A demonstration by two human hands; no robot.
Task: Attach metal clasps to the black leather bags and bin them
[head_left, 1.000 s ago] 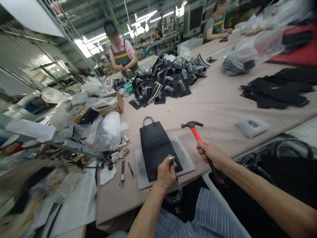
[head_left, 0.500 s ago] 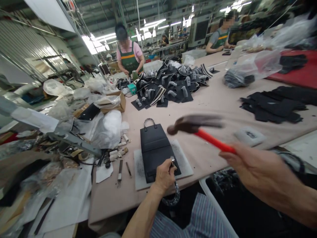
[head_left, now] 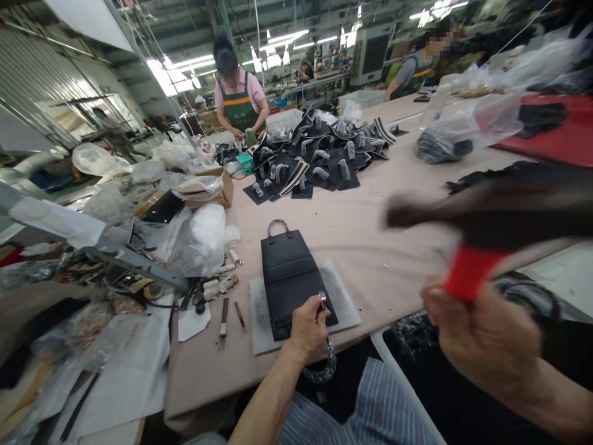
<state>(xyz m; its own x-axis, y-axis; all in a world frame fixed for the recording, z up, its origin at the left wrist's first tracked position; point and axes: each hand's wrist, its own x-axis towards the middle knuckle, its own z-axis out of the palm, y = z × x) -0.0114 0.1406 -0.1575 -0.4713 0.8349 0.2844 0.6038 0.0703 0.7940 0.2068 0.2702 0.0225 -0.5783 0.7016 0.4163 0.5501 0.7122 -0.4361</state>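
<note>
A black leather bag panel lies on a pale flat slab at the table's near edge. One wrapped handle arches from its far end; another plastic-wrapped handle hangs over the edge beneath my left wrist. My left hand is closed around a short metal punch, held upright over the panel's near right corner. The punch's lower tip is hidden by my fingers. Raised to the right, my right hand grips a hammer by its red handle. The hammer head is blurred by motion.
Left of the slab lie a fork-like pricking tool and a thin metal rod. Plastic bags crowd the left side. Black handled pieces are heaped at the back. A co-worker stands beyond, and a white-rimmed bin sits below right.
My right hand has lifted the hammer up and back toward the camera, away from the panel. My left hand and the punch have stayed in place.
</note>
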